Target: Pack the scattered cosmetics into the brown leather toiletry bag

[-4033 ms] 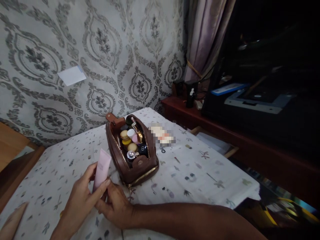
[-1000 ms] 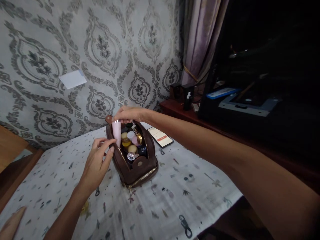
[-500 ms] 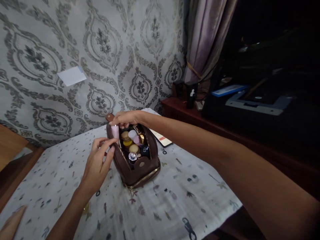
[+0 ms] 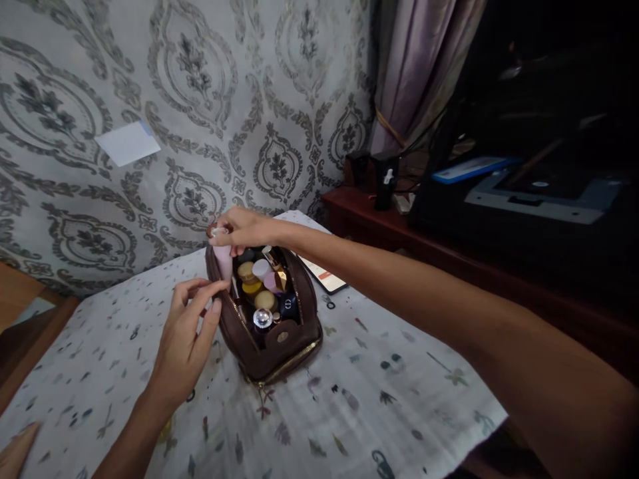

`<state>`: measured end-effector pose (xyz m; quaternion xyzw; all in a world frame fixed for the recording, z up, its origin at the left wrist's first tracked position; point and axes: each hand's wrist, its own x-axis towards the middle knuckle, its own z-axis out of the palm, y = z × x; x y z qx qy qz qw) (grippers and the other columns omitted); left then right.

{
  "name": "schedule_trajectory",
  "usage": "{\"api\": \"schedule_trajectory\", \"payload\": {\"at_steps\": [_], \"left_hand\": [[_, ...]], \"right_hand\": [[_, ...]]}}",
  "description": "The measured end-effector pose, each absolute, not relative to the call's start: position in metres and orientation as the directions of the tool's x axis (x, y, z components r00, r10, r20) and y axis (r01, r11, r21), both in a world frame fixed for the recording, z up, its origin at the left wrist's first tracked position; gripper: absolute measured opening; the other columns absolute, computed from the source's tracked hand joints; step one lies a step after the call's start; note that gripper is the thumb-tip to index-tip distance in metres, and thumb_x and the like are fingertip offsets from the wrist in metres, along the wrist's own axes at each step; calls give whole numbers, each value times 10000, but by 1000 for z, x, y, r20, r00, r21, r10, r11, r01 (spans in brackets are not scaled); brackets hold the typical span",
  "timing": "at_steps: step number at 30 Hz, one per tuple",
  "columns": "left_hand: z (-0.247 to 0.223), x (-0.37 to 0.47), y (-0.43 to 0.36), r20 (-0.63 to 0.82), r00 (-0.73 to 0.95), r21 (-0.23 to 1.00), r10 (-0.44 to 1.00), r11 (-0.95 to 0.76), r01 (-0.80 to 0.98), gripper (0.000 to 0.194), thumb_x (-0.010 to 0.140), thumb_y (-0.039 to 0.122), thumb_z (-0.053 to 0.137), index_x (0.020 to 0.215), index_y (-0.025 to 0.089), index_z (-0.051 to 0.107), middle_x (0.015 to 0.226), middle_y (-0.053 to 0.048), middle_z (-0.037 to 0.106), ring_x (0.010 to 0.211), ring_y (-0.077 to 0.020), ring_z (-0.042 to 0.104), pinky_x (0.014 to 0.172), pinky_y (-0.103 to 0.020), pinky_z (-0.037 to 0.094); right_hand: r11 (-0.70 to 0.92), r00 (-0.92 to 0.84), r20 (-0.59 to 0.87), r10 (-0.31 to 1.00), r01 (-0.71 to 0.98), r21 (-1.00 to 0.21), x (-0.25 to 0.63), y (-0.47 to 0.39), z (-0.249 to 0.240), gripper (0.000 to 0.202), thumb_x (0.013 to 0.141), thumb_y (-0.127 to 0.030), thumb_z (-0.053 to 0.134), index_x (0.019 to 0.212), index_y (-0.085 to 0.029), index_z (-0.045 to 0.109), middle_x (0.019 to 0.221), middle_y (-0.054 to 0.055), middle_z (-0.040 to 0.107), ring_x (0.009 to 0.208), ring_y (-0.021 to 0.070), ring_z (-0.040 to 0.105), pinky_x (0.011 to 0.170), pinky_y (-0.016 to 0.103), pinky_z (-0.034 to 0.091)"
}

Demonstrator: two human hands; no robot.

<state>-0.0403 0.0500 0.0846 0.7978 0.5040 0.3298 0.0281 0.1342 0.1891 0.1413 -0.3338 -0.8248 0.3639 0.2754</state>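
A dark brown cosmetic bag (image 4: 272, 356) lies unzipped on the cloth-covered table, packed with several small jars and bottles. At its far left corner my right hand (image 4: 244, 227) is closed around the top of a pale pink bottle (image 4: 223, 265), whose lower part stands inside the bag. My left hand (image 4: 182, 339) grips the bag's near left edge between thumb and fingers. Among the contents I see a silver-capped bottle (image 4: 262, 318), a dark blue cap (image 4: 288, 305), a yellow-lidded jar (image 4: 252, 289), a white lid (image 4: 260, 269) and a gold tube (image 4: 270, 256).
A phone (image 4: 330, 280) with a lit screen lies right of the bag, partly behind my right forearm. The patterned cloth (image 4: 359, 399) covers the table up to the wallpapered wall (image 4: 194, 133). A reddish-brown cabinet (image 4: 359, 216) with a dark screen stands at the right.
My right hand has lifted the pink bottle slightly, and more of it shows above the bag's edge. My left hand stays at the bag's side. The view has shifted a little.
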Motion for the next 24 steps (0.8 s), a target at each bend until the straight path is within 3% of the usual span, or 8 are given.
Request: {"api": "schedule_trajectory", "payload": {"at_steps": [5,9,12,15,20,24], "left_hand": [[83,-39,52,504,267,381,822,-489,785,358,1003,379,367,1224,257,620,1160,-80,486,1163,-248,509,942,-368,458],[82,-40,52,518,264,372,813,-493,787,359,1002,381,369,1215,249,626,1158,-75,487,1165,-249,510,957,-372,449],[80,-40,54,531,272,356,803,-503,788,358,1002,375,369,1215,247,627,1155,-73,492,1156,-241,512,972,-374,440],[80,-40,55,531,286,348,798,-513,785,360,1005,369,367,1225,244,622,1154,-74,494,1146,-234,513,957,-365,445],[80,-41,54,525,293,343,799,-514,787,365,1007,369,358,1219,244,627,1144,-76,495,1132,-239,516,939,-369,448],[80,-41,54,516,298,353,803,-516,780,368,1009,365,354,1227,242,623,1149,-78,489,1141,-237,509,925,-357,448]], "right_hand": [[829,-707,446,549,391,-401,144,173,136,203,904,-247,636,762,-162,518,685,-36,519,680,122,478,670,222,350],[870,-740,457,493,404,-284,147,169,131,164,954,-299,572,895,-148,546,827,13,579,742,149,492,708,244,349],[872,-727,482,488,417,-255,147,168,129,144,948,-281,578,916,-144,548,826,18,589,737,154,498,702,254,354],[837,-676,493,548,430,-339,147,170,130,148,939,-274,581,865,-154,536,714,-18,556,687,143,512,685,250,377],[521,-531,275,802,393,-758,140,186,135,89,970,-226,533,933,-176,470,527,-78,523,505,113,554,500,179,415],[367,-537,134,833,354,-860,128,202,137,182,988,-237,537,839,-185,447,479,-76,523,418,80,514,384,131,343]]}}
